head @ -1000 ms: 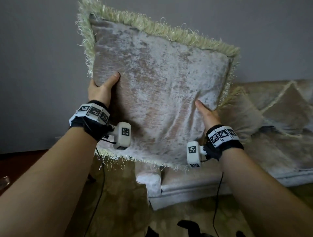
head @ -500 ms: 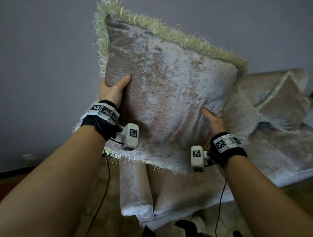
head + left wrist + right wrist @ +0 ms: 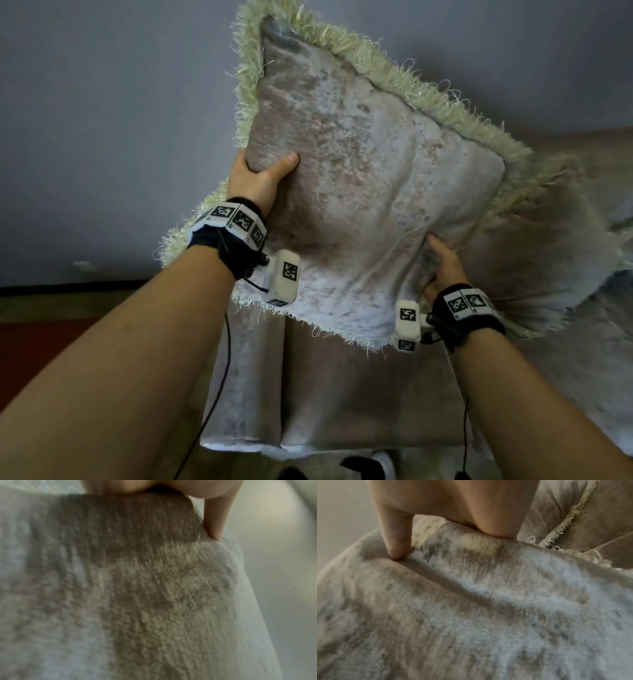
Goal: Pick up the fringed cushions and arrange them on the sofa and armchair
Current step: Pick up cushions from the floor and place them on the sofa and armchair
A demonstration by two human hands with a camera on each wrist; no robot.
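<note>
Left hand: raised, thumb pressed flat, fingers wrapped behind
Right hand: lower, thumb dug in, gripping
Forearms: both bare, stretched forward and upward

A pale velvet sofa carries a second fringed cushion leaning on its seat.

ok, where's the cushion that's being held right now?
In the head view the held cushion is mid-frame, tilted, raised above the sofa seat. The left hand grips its left edge, the right hand its lower right, with another fringed cushion just behind.
</note>
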